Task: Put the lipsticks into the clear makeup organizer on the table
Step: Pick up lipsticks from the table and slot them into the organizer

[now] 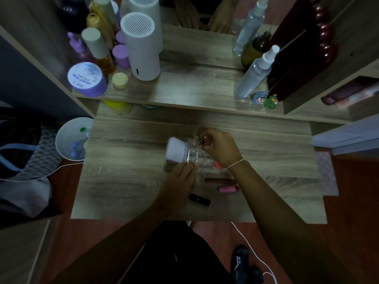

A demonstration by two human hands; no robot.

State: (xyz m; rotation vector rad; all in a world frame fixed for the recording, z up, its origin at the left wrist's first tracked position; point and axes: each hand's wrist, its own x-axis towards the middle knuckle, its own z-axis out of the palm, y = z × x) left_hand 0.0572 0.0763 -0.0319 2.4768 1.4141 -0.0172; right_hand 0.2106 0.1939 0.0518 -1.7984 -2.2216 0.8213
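The table point(127, 181) carries the clear organizer point(194, 156) at its middle, steadied at the near edge by the flattened left hand point(180, 175). Something small is pinched over a far slot by the right hand point(221, 148). Three lipsticks point(228, 188) are left lying just nearer.

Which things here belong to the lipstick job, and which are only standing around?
For the job:
- clear organizer, both hands at it
- right hand, left hand
- brown lipstick, pink lipstick, black lipstick, all loose on the table

Just around:
- white tube already in the organizer
- white cylinder device
- purple jar
- spray bottle
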